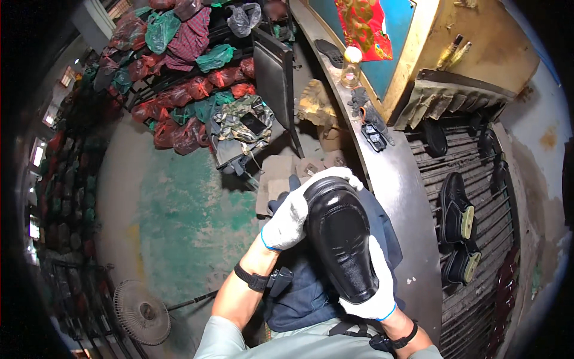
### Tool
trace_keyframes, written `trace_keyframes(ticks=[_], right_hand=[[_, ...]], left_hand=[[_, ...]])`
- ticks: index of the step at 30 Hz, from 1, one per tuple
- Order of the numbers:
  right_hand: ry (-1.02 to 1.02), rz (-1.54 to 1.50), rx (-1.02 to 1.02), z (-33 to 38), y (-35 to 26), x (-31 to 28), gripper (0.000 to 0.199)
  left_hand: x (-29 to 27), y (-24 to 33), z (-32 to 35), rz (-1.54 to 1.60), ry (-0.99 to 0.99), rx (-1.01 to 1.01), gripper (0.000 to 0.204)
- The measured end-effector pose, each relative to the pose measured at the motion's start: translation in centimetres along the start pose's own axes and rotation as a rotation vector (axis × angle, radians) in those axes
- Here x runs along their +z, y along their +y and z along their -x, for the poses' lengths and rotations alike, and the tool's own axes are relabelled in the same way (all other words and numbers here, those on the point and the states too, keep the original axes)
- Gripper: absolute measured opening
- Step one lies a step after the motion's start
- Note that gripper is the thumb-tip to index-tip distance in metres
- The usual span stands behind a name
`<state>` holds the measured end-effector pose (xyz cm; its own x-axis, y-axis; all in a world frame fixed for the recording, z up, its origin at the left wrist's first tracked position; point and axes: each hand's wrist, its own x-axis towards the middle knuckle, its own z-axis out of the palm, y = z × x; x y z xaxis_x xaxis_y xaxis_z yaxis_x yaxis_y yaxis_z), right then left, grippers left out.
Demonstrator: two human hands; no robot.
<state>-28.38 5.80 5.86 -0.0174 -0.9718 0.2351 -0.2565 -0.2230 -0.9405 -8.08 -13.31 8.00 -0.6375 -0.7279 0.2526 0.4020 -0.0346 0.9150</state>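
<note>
A glossy black leather shoe point(339, 233) is held over my lap, its rounded, stitched end pointing away from me. My left hand point(289, 221), in a white knit glove with a blue cuff, is closed around the far left side, its fingers wrapping over the far end. Also gloved in white, my right hand point(376, 293) cups the narrower near end, with the thumb along the right side. The underside of the shoe is hidden, and so are some of my right fingers.
At my right runs a metal worktop point(412, 239) carrying a yellow-lidded jar point(351, 69) and a dark clamp-like object point(373, 137). Beyond it, black shoes point(455, 206) lie on a slatted rack point(484, 227). A fan point(142, 312) stands at left; clothing covers a chair point(272, 66).
</note>
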Motion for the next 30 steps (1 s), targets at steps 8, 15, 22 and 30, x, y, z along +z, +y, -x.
trace_keyframes(ticks=[8,15,22,30], right_hand=[[-0.106,0.400,-0.408,-6.9,0.1,0.1,0.101],[-0.267,-0.912,0.229,-5.9,7.1,-2.3,0.128],[-0.334,-0.444,0.423,-11.5,2.7,-4.5,0.042],[-0.972,0.030,-0.410,-5.5,-8.8,-11.6,0.044]], left_hand=[[4.1,14.6,-0.4,-0.743,-0.028,-0.142,0.089],[10.7,-0.7,12.8,-1.419,-0.647,0.422,0.037],[13.2,-12.6,20.3,-2.023,-0.626,0.509,0.049],[14.8,-18.6,26.8,-1.224,-0.477,-0.163,0.059]])
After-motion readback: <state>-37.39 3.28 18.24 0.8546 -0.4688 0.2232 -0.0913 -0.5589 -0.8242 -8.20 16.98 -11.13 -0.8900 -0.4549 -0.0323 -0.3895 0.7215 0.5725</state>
